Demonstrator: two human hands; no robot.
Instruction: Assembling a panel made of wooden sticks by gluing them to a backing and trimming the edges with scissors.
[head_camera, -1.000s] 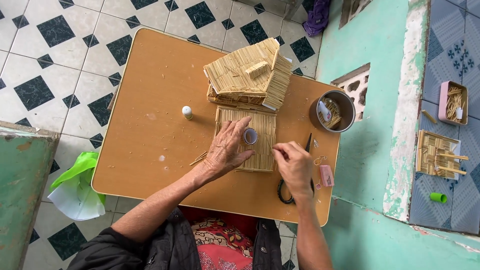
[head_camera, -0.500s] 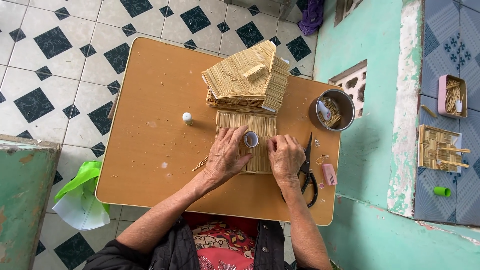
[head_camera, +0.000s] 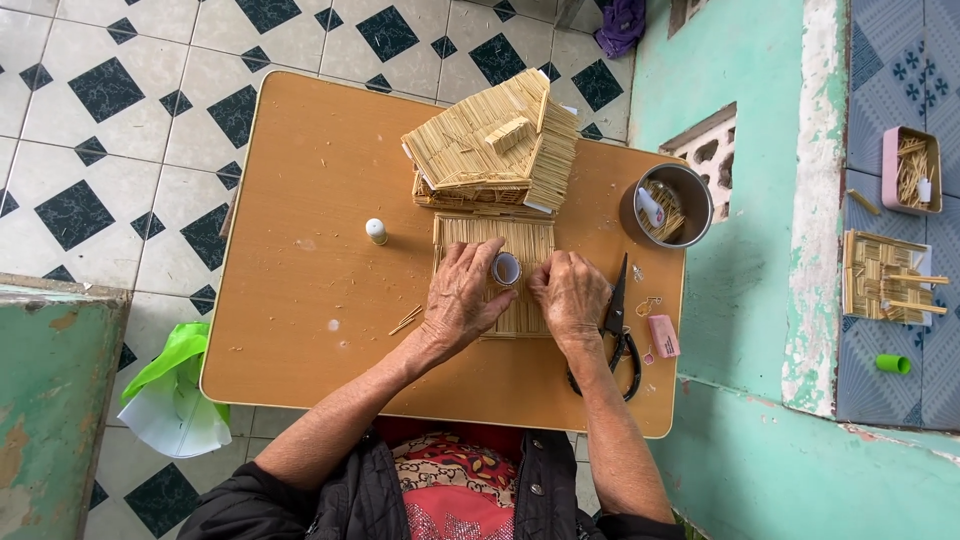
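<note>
A flat panel of glued sticks (head_camera: 495, 240) is laid on the wooden table (head_camera: 300, 200), between the table's middle and its near edge; both hands are pressed flat on it, fingers spread and nothing gripped. The left hand (head_camera: 462, 295) is laid over the panel's left half, the right hand (head_camera: 570, 292) over its right half; a small white roll of tape (head_camera: 506, 268) is seen between the two, touched by the fingertips. Just beyond the panel, toward the far edge, a model house of sticks (head_camera: 495, 140) is set; a metal pot (head_camera: 668, 205) is placed near the far right corner. Black scissors (head_camera: 620, 325) and a pink block (head_camera: 663, 336) are laid just beside the right hand, by the right edge; a small white bottle (head_camera: 375, 231) is stood well apart to the left.
</note>
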